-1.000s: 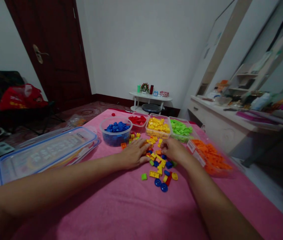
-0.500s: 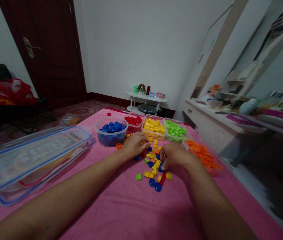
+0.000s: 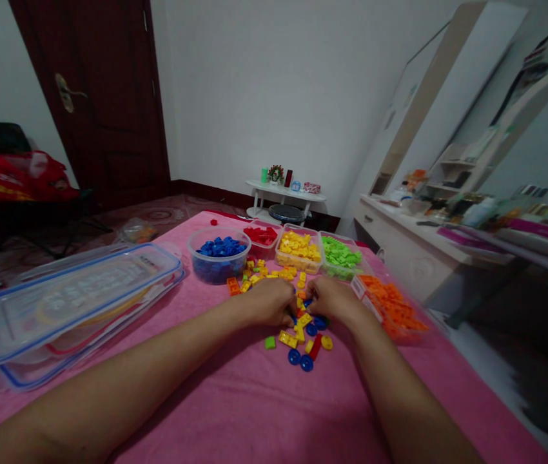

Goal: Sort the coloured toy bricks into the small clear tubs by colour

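Both my hands rest in a heap of loose coloured bricks (image 3: 303, 332) on a pink cloth (image 3: 235, 399). My left hand (image 3: 269, 301) lies knuckles up with its fingers curled down onto the bricks. My right hand (image 3: 332, 299) is beside it, fingers bent into the same heap, almost touching the left. What either hand pinches is hidden under the fingers. Behind the heap stand a round tub of blue bricks (image 3: 219, 253) and trays of red bricks (image 3: 260, 236), yellow bricks (image 3: 298, 249), green bricks (image 3: 340, 254) and orange bricks (image 3: 392, 309).
Stacked clear lids with blue rims (image 3: 71, 303) lie at the left on the cloth. A white desk (image 3: 414, 251) with clutter stands to the right. A small white table (image 3: 286, 193) and a dark door (image 3: 104, 96) are at the back. A red bag (image 3: 17, 177) sits far left.
Both hands drew together at the middle of the heap; the left came back and down from the yellow tray. The view shifted slightly.
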A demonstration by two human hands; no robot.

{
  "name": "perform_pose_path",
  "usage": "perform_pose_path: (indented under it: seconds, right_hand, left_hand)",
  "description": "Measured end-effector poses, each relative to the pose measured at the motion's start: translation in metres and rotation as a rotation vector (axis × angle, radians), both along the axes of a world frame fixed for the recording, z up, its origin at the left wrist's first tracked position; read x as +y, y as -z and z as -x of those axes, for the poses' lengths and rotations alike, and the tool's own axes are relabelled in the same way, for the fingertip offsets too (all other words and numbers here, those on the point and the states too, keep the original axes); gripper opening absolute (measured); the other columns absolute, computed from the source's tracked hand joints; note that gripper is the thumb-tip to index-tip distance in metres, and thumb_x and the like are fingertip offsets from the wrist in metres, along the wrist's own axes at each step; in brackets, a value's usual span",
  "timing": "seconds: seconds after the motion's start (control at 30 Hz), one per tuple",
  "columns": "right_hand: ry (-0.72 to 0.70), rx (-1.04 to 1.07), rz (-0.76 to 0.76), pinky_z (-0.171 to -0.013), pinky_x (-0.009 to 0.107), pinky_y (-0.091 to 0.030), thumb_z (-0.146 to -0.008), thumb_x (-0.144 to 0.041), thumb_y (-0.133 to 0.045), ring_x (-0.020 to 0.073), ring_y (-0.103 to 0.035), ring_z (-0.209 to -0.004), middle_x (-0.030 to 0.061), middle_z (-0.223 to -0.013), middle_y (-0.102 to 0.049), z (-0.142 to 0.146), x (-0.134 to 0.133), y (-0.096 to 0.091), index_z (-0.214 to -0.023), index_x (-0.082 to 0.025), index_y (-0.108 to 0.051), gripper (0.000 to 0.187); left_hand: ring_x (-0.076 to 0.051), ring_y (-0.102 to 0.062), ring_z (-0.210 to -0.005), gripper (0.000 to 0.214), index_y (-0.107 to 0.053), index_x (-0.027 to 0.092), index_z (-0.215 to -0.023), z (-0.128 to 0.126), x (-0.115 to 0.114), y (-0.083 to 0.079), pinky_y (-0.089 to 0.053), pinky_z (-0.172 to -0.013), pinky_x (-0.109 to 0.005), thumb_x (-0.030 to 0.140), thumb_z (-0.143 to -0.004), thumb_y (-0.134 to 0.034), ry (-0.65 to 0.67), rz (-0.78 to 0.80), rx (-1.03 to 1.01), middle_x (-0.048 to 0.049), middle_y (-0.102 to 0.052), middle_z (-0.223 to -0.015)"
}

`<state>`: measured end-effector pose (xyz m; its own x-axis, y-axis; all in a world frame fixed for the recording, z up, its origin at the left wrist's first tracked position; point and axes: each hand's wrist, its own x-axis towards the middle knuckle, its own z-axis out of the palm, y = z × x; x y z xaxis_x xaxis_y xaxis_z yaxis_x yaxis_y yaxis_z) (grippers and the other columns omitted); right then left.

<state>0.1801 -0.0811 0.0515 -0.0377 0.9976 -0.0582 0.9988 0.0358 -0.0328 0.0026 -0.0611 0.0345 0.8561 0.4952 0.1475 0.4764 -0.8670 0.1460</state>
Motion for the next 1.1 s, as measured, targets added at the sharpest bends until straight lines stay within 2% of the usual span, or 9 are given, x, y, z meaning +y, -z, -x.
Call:
perform_pose_path:
  seconds: [0.17, 0.3, 0.4, 0.5, 0.67, 0.87, 0.93, 1.0, 1.1]
  right_hand:
    - [0.016, 0.022, -0.012, -0.052, 0.023, -0.030, -0.058, -0.025, -0.072, 0.0152, -0.058, -0.067, 0.0026, -0.077, -0.066, 0.000, 0.002, 0.006, -0.073, -0.020, -0.064, 0.017]
    - [0.055, 0.104, -0.078, -0.050, 0.022, -0.029, -0.062, -0.020, -0.067, 0.0137, -0.057, -0.064, 0.0020, -0.073, -0.066, -0.010, 0.008, 0.006, -0.072, -0.019, -0.065, 0.011]
    - [0.083, 0.112, -0.173, -0.053, 0.023, -0.031, -0.066, -0.019, -0.064, 0.0145, -0.058, -0.069, 0.0027, -0.079, -0.067, -0.013, 0.013, 0.009, -0.083, -0.021, -0.068, 0.018]
    - [0.068, 0.107, -0.116, -0.057, 0.022, -0.034, -0.067, -0.017, -0.063, 0.0148, -0.060, -0.074, 0.0026, -0.084, -0.068, -0.014, 0.014, 0.013, -0.085, -0.023, -0.070, 0.021]
    - [0.068, 0.033, -0.055, -0.063, 0.024, -0.037, -0.069, -0.017, -0.062, 0.0184, -0.063, -0.086, 0.0045, -0.095, -0.070, -0.008, 0.010, 0.014, -0.089, -0.024, -0.072, 0.024]
    - [0.098, 0.028, -0.064, -0.060, 0.024, -0.037, -0.069, -0.017, -0.061, 0.0178, -0.063, -0.081, 0.0045, -0.090, -0.070, -0.009, 0.009, 0.012, -0.083, -0.023, -0.071, 0.019]
    - [0.084, 0.069, -0.096, -0.059, 0.024, -0.036, -0.069, -0.018, -0.061, 0.0170, -0.062, -0.078, 0.0041, -0.088, -0.070, -0.013, 0.010, 0.007, -0.082, -0.023, -0.071, 0.018]
    - [0.062, 0.132, -0.166, -0.059, 0.024, -0.036, -0.070, -0.021, -0.061, 0.0162, -0.061, -0.075, 0.0037, -0.084, -0.070, -0.016, 0.011, -0.004, -0.084, -0.022, -0.071, 0.018]
    - [0.017, 0.273, -0.331, -0.059, 0.024, -0.037, -0.072, -0.025, -0.061, 0.0153, -0.060, -0.070, 0.0035, -0.079, -0.069, -0.009, 0.008, -0.020, -0.089, -0.020, -0.071, 0.020]
  left_hand:
    - [-0.019, -0.062, -0.077, 0.019, -0.075, 0.026, -0.085, -0.003, 0.003, 0.009, -0.040, -0.062, -0.025, 0.031, -0.067, -0.071, 0.010, 0.055, -0.055, -0.0023, -0.071, -0.082]
    - [-0.015, -0.059, -0.065, 0.016, -0.072, 0.021, -0.083, -0.005, 0.011, 0.010, -0.038, -0.056, -0.023, 0.029, -0.071, -0.064, -0.157, 0.158, -0.179, -0.0011, -0.070, -0.076]
    - [-0.018, -0.062, -0.077, 0.022, -0.070, 0.020, -0.094, -0.011, 0.019, 0.008, -0.043, -0.065, -0.025, 0.027, -0.075, -0.060, -0.279, 0.044, -0.282, -0.0040, -0.070, -0.087]
    - [-0.022, -0.062, -0.088, 0.025, -0.069, 0.022, -0.101, -0.020, 0.025, 0.010, -0.046, -0.074, -0.030, 0.024, -0.079, -0.056, -0.307, -0.071, -0.202, -0.0077, -0.069, -0.095]
    - [-0.025, -0.062, -0.088, 0.023, -0.072, 0.018, -0.094, -0.029, 0.026, 0.019, -0.048, -0.074, -0.034, 0.018, -0.081, -0.053, -0.310, -0.117, -0.019, -0.0137, -0.067, -0.091]
    - [-0.026, -0.062, -0.088, 0.018, -0.071, 0.015, -0.088, -0.021, 0.028, 0.021, -0.048, -0.074, -0.035, 0.024, -0.078, -0.058, -0.333, -0.110, -0.076, -0.0138, -0.065, -0.091]
    - [-0.025, -0.061, -0.090, 0.016, -0.069, 0.016, -0.087, -0.019, 0.031, 0.021, -0.048, -0.077, -0.034, 0.026, -0.076, -0.062, -0.353, -0.034, -0.243, -0.0111, -0.065, -0.093]
    - [-0.021, -0.060, -0.089, 0.013, -0.067, 0.016, -0.086, -0.019, 0.033, 0.019, -0.049, -0.078, -0.032, 0.024, -0.076, -0.062, -0.369, 0.184, -0.479, -0.0073, -0.065, -0.090]
    - [-0.013, -0.060, -0.073, 0.008, -0.061, 0.014, -0.084, -0.023, 0.031, 0.015, -0.050, -0.068, -0.025, 0.020, -0.083, -0.057, -0.389, 0.854, -0.842, -0.0040, -0.062, -0.080]
